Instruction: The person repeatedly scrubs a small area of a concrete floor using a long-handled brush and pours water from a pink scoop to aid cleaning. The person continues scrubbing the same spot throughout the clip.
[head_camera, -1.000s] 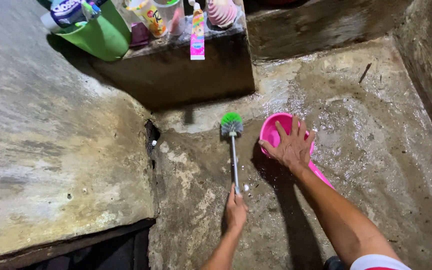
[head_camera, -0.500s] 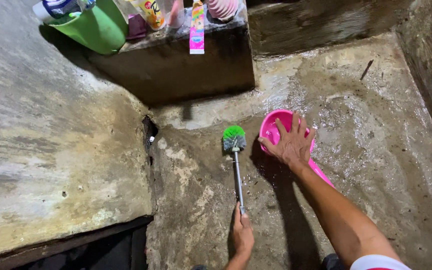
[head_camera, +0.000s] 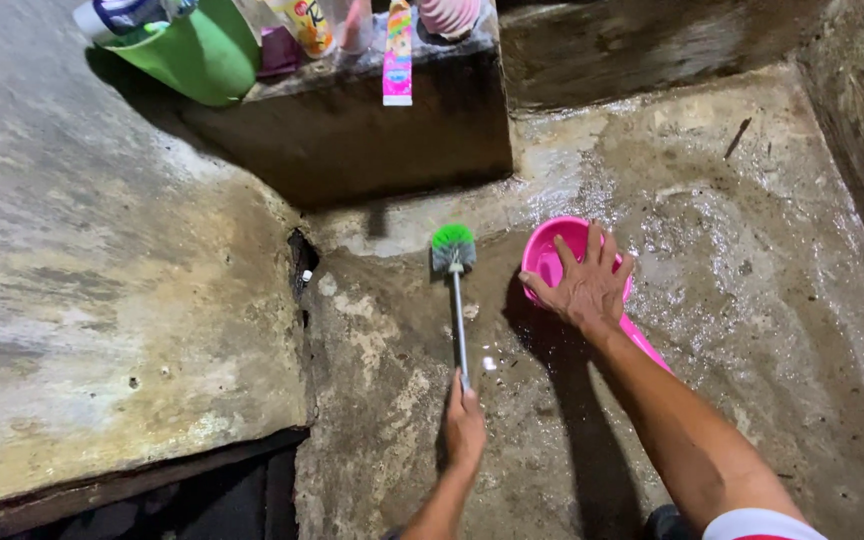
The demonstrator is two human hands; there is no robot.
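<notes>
View from above of a wet concrete floor [head_camera: 752, 260] in a washing corner. The left hand [head_camera: 465, 428] is gripping the lower end of a long-handled brush [head_camera: 456, 300], its fingers closed round the thin grey handle; the handle is running straight up the picture from the hand, and the green and grey bristle head is pressing on the floor just below a concrete ledge [head_camera: 392, 130]. The right hand [head_camera: 584, 283] is lying flat over the rim of a pink dipper [head_camera: 550, 252], its fingers spread apart and resting on the rim and bowl rather than clamped round it; the dipper's pink handle is showing beyond the wrist, under the forearm. The dipper is sitting on the floor just to the right of the brush head, the two close but not touching. The forearm is casting a dark shadow on the floor between the brush handle and the dipper.

On the ledge at the top, a green tub [head_camera: 197, 55] is standing at the left end with a white and blue tube inside it, and a pink sachet [head_camera: 397, 60] is hanging over the ledge's front edge, with bottles beside it cut off by the frame. A stained concrete wall [head_camera: 102, 280] is filling the left side, with a dark crack where it meets the floor.
</notes>
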